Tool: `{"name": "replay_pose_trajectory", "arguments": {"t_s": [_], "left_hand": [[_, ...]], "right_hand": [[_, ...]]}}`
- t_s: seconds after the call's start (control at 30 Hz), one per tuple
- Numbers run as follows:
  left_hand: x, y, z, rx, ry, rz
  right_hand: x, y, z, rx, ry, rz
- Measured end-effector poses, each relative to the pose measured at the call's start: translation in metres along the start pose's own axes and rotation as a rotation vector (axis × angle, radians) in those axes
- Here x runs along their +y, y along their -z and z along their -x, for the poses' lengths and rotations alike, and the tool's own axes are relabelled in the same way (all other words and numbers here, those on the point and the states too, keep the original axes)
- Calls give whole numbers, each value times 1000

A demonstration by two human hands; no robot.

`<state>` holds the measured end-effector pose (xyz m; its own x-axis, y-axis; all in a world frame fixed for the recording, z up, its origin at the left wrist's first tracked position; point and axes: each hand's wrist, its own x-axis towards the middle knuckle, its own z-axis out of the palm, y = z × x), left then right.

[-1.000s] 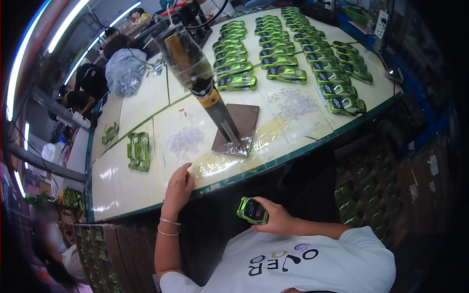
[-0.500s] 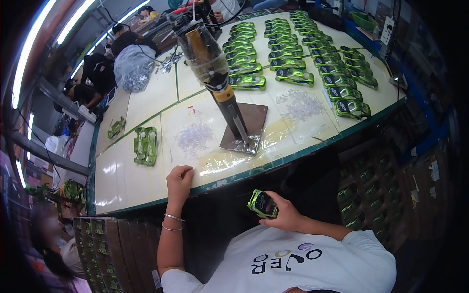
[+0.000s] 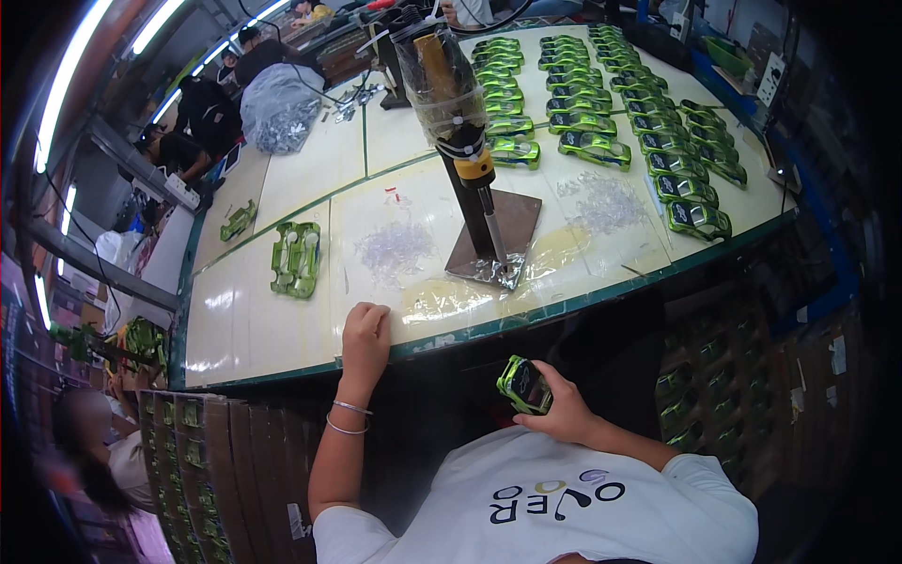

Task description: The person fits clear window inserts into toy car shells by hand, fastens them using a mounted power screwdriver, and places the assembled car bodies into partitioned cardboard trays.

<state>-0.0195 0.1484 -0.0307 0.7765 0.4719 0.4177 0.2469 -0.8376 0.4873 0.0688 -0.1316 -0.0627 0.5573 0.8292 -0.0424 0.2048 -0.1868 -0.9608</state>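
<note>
My right hand (image 3: 562,412) grips a green and black toy car body (image 3: 524,385) in front of my shirt, below the table edge. At the table's front edge my left hand (image 3: 366,336) has its fingers curled in; whether anything sits in them is hidden. Beyond that hand lies a loose pile of small clear plastic pieces (image 3: 395,252). A similar clear pile (image 3: 606,204) lies farther right. Between the piles stands an upright tool with a plastic-wrapped body (image 3: 440,85), its thin tip over a brown square plate (image 3: 524,221).
Rows of finished-looking green car bodies (image 3: 594,148) fill the far right of the table (image 3: 254,329). Two green shells, one larger (image 3: 297,260) and one smaller (image 3: 239,221), lie at left. Stacked cartons (image 3: 246,461) of green parts flank me. Other people (image 3: 202,111) work at far left.
The view has shifted slightly, so the table sits farther right and higher. The car body stays in my right hand, and my left hand remains curled at the table edge.
</note>
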Motion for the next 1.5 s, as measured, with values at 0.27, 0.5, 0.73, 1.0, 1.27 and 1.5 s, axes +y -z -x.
{"name": "replay_pose_trajectory", "arguments": {"t_s": [0.27,0.5,0.73,1.0,1.27,1.5], "left_hand": [[2,-3,8,108,-132,-168],[-3,3,-3,11,167,10],[-3,14,-13,-198,353,-30],[62,17,5,-99,480,805],[119,11,32,-193,242,1185],[134,2,32,-120,10,1007]], "right_hand": [[-3,2,-1,4,-8,-2],[3,1,2,55,33,-4],[1,3,5,32,31,14],[-15,32,-6,172,164,147],[-42,43,-27,150,313,275],[-50,43,-25,137,342,288]]}}
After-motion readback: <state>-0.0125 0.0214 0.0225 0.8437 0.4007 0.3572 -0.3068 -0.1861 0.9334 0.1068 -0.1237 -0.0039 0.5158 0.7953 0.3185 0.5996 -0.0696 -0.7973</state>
